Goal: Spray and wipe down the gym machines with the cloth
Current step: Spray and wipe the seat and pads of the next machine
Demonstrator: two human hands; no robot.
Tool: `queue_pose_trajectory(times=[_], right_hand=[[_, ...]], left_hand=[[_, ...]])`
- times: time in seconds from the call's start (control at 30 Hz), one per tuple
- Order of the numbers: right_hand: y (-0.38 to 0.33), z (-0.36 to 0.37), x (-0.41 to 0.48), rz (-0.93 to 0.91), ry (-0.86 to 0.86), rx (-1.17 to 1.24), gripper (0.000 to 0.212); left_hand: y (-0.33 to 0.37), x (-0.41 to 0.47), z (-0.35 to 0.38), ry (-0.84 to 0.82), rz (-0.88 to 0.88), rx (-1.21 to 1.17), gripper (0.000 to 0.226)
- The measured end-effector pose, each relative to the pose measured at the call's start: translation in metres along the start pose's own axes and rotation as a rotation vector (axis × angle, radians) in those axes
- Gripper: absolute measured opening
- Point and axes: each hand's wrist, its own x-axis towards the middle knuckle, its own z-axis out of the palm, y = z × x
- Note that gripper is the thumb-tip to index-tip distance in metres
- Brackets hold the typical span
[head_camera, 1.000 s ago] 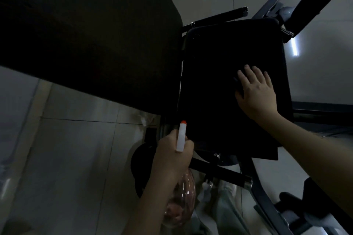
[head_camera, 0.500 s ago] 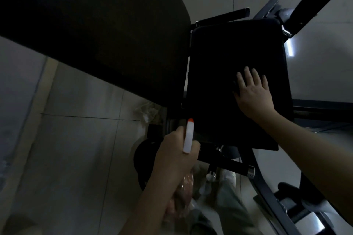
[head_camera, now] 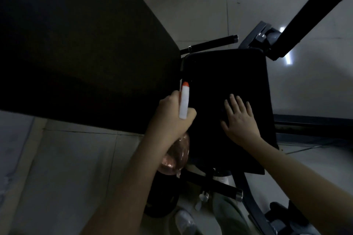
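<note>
On my feed the left hand (head_camera: pixel 172 116) has its fingers curled tight round the neck of the spray bottle (head_camera: pixel 183 102). The white spray head with its orange tip sticks up out of the fist. It points at the gap between the big black back pad (head_camera: pixel 80 44) and the smaller black seat pad (head_camera: pixel 225 78). The clear, pinkish body of the bottle hangs below the fist, along the inside of the wrist.

The right hand (head_camera: pixel 238 120) lies palm down on the seat pad, fingers straight and a little spread, pinching nothing that I can see. It sits near the middle of the pad's lower half, just beside the left fist but apart from it. The task calls for a cloth, but I cannot make one out. The pad is so dark that anything dark under the palm is lost against it.

A black handle bar (head_camera: pixel 210 43) juts out above the seat pad's top edge. Pale floor tiles (head_camera: pixel 66 168) show below the back pad, and the toe of a light shoe (head_camera: pixel 184 221) shows at the bottom.
</note>
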Motion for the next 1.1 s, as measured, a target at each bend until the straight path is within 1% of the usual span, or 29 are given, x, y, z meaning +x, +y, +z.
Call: queue_pose_trajectory(times=[0.1,0.17,0.27,0.37,0.47,0.53,0.6,0.67,0.73,0.77,0.83,0.9,0.93,1.0,1.03,1.1], right_hand=[[0.002,-0.008,-0.001,-0.064,-0.021,0.066,0.08],[0.003,-0.012,-0.001,-0.089,-0.033,0.098,0.084],[0.003,-0.012,-0.001,-0.093,-0.039,0.106,0.078],[0.004,-0.007,0.002,-0.079,0.003,0.076,0.071],[0.007,-0.005,0.004,-0.084,-0.004,0.075,0.065],[0.007,-0.007,0.004,-0.086,0.017,0.074,0.063],[0.007,-0.007,0.003,-0.098,0.042,0.076,0.062],[0.008,-0.007,0.004,-0.122,0.079,0.097,0.061],[0.008,-0.004,0.008,-0.156,0.154,0.16,0.06],[0.008,-0.003,0.012,-0.174,0.182,0.22,0.062],[0.008,-0.007,0.027,-0.215,0.25,0.362,0.062],[0.005,-0.021,0.051,-0.195,0.287,0.443,0.058],[0.001,-0.03,0.066,-0.136,0.256,0.429,0.059],[-0.015,-0.04,0.091,0.006,0.122,0.329,0.069],[-0.025,-0.042,0.099,0.032,0.071,0.257,0.072],[-0.037,-0.034,0.102,-0.032,-0.008,0.122,0.07]], left_hand=[[0.01,0.022,-0.02,0.025,-0.001,0.042,0.014],[0.021,0.035,-0.035,0.029,-0.005,0.039,0.016],[0.043,0.052,-0.062,0.066,-0.008,0.068,0.018],[0.06,0.068,-0.09,0.081,-0.008,0.107,0.008],[0.076,0.08,-0.111,0.061,-0.018,0.141,0.012],[0.087,0.086,-0.12,0.055,0.022,0.229,0.017],[0.099,0.091,-0.129,0.011,0.065,0.298,0.025],[0.104,0.097,-0.138,-0.035,0.055,0.311,0.021],[0.105,0.104,-0.144,-0.04,0.021,0.295,0.02],[0.105,0.107,-0.144,-0.035,0.014,0.297,0.024],[0.107,0.113,-0.142,-0.029,0.045,0.319,0.033],[0.108,0.117,-0.139,-0.01,0.068,0.339,0.033],[0.108,0.119,-0.139,-0.003,0.06,0.338,0.031],[0.106,0.121,-0.139,0.014,0.04,0.333,0.027],[0.106,0.121,-0.139,0.011,0.037,0.336,0.026],[0.104,0.122,-0.138,0.01,0.018,0.345,0.024]])
